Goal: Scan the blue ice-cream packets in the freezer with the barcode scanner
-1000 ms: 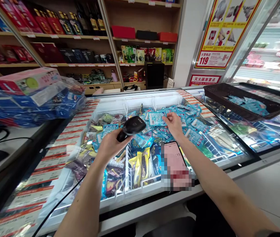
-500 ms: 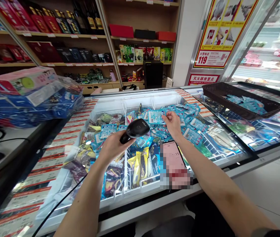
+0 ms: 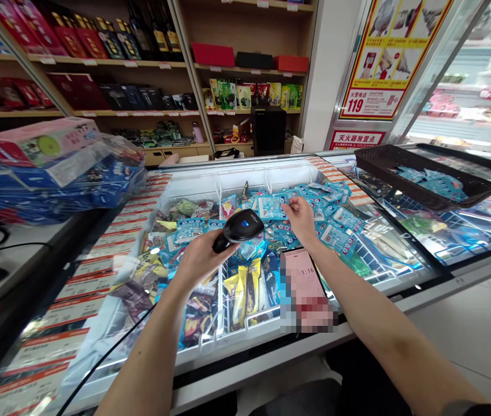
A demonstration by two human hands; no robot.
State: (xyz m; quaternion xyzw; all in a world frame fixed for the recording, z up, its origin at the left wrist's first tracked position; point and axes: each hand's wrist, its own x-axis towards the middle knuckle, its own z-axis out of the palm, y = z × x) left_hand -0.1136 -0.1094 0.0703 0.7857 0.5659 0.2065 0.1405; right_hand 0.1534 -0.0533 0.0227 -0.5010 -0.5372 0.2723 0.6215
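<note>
My left hand (image 3: pixel 200 257) is wrapped round the handle of a black barcode scanner (image 3: pixel 243 225), whose small blue light is lit on top. The scanner's head points away and to the right, toward a flat blue packet (image 3: pixel 271 207) with a white barcode label. My right hand (image 3: pixel 300 218) pinches that packet by its right edge, above the freezer. Beneath and around it lie many similar blue packets (image 3: pixel 336 237). A phone (image 3: pixel 306 277) with a pink screen, partly pixelated, lies near my right forearm at the freezer's front edge.
White wire baskets (image 3: pixel 220 300) divide the chest freezer, with wrapped ice creams (image 3: pixel 245 294) inside. A dark tray (image 3: pixel 401 179) holding blue packets stands at the right. Plastic-wrapped boxes (image 3: pixel 55 167) are at the left. A black cable (image 3: pixel 111 352) runs past my left forearm.
A blue light now shows on the scanner, which has shifted very slightly. The packet in my right hand has moved a little left. The phone's display has changed.
</note>
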